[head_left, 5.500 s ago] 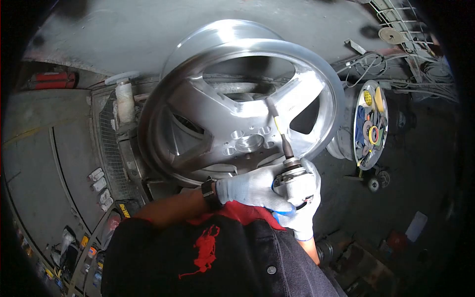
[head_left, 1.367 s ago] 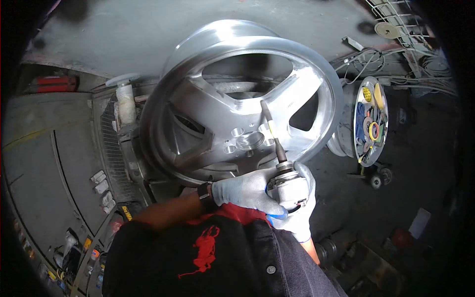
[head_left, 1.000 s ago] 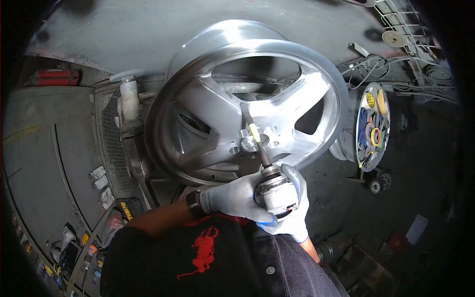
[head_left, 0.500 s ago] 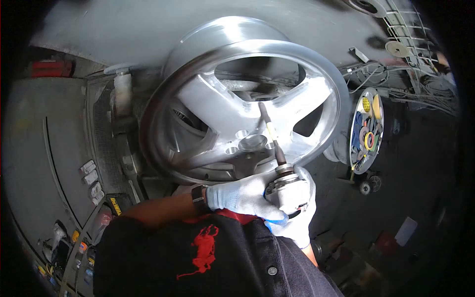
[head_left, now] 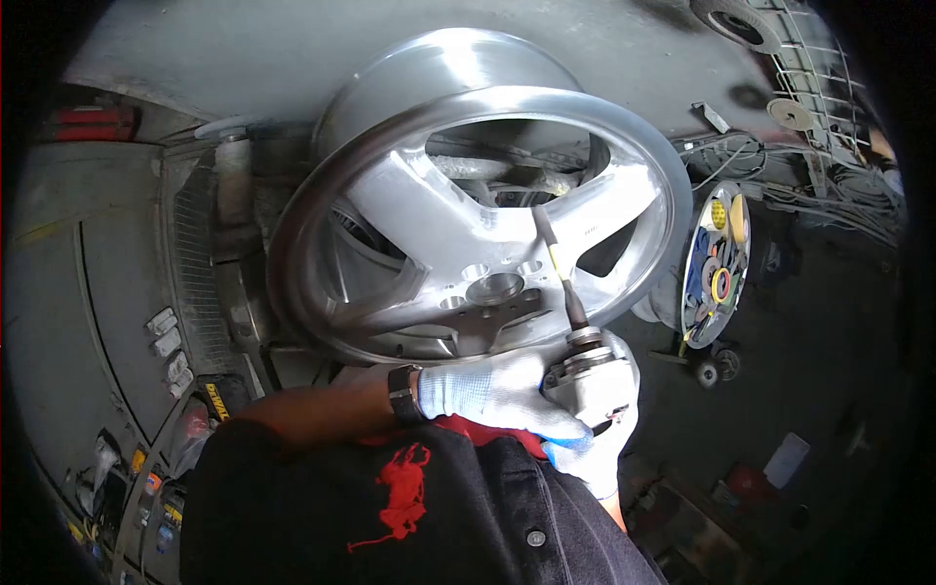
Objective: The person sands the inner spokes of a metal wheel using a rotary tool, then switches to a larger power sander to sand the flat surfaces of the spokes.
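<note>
A bare metal wheel rim (head_left: 400, 205) with broad spokes stands tilted in front of me. Both my hands wear white and blue gloves. My left hand (head_left: 502, 393) is wrapped round the left side of a power tool (head_left: 595, 386), and my right hand (head_left: 609, 444) grips it from the right and below. From the tool a long dark spindle with a yellow band (head_left: 556, 255) points up over the wheel's face. Its tip lies near the inner end of the upper right spoke; whether it touches the metal I cannot tell.
At the right, a round tray (head_left: 705, 317) holds discs and tape rolls. Cables (head_left: 780, 161) and a wire rack (head_left: 814, 73) are at the upper right. Several small boxes (head_left: 168, 341) and a tool bag (head_left: 219, 400) stand at the left.
Both hands and the tool have shifted a little to the right, and the spindle tip has moved right across the spoke area. The view has shifted slightly too.
</note>
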Demonstrator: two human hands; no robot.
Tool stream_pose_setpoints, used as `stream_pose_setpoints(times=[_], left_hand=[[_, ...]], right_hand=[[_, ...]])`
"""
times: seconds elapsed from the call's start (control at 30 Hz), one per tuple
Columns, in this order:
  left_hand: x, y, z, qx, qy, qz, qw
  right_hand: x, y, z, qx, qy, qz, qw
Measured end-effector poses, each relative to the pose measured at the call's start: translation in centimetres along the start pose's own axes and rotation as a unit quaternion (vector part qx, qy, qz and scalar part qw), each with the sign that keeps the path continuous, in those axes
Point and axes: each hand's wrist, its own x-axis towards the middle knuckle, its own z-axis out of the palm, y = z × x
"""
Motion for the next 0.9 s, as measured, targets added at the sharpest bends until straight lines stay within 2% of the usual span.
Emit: stream_pose_setpoints(times=[0.1, 0.17, 0.2, 0.27, 0.3, 0.33, 0.4, 0.43, 0.53, 0.57, 0.6, 0.67, 0.73, 0.8, 0.83, 0.9], left_hand=[[-0.1, 2.0, 0.4, -0.002, 0.021, 0.042, 0.999], [-0.7, 2.3, 0.4, -0.027, 0.024, 0.045, 0.998], [-1.2, 2.4, 0.4, -0.053, 0.026, 0.048, 0.997], [-2.2, 3.0, 0.4, -0.098, 0.02, 0.04, 0.994], [-2.6, 2.7, 0.3, -0.091, 0.013, 0.035, 0.995], [-2.8, 2.5, 0.2, -0.083, 0.005, 0.029, 0.996], [-2.8, 2.6, 0.2, -0.082, 0.01, 0.029, 0.996], [-2.8, 2.8, 0.3, -0.082, 0.015, 0.03, 0.996], [-1.9, 3.5, 0.4, -0.106, 0.016, 0.03, 0.994], [-1.4, 3.8, 0.2, -0.052, 0.013, 0.019, 0.998], [-1.0, 3.6, 0.2, -0.053, 0.011, 0.018, 0.998], [0.0, 3.1, 0.1, -0.05, -0.023, 0.033, 0.998], [0.1, 2.9, 0.2, -0.082, -0.029, 0.019, 0.996], [-0.3, 3.3, 0.3, -0.13, -0.019, 0.044, 0.99], [-0.7, 3.3, 0.2, -0.131, -0.017, 0.042, 0.99], [-1.7, 3.3, 0.2, -0.148, -0.013, 0.025, 0.989]], right_hand=[[0.0, 0.0, -0.6, -0.069, -0.029, -0.029, 0.997], [0.2, -1.7, 0.6, 0.043, -0.002, 0.082, 0.996], [0.2, -1.6, 1.1, 0.044, -0.003, 0.083, 0.996], [0.1, -1.4, 1.7, 0.001, -0.035, 0.003, 0.999], [0.2, -1.9, 1.4, 0.064, -0.07, 0.051, 0.994], [0.3, -2.0, 1.2, 0.064, -0.068, 0.051, 0.994], [0.8, -2.1, 1.0, 0.019, -0.111, -0.004, 0.994], [1.1, -3.0, 1.6, -0.028, -0.094, -0.041, 0.994], [1.2, -2.8, 0.9, -0.026, -0.074, -0.016, 0.997], [1.5, -3.1, 0.8, -0.103, -0.063, -0.057, 0.991], [1.4, -3.5, 1.0, -0.082, -0.032, -0.006, 0.996], [1.7, -4.0, 0.3, -0.114, -0.056, -0.004, 0.992], [1.8, -4.4, 0.2, -0.09, -0.045, 0.016, 0.995], [2.1, -4.2, 0.2, -0.092, -0.083, -0.038, 0.992], [2.1, -4.1, 0.3, -0.142, -0.088, -0.068, 0.984], [2.1, -4.3, 0.4, -0.128, -0.105, -0.066, 0.984]])
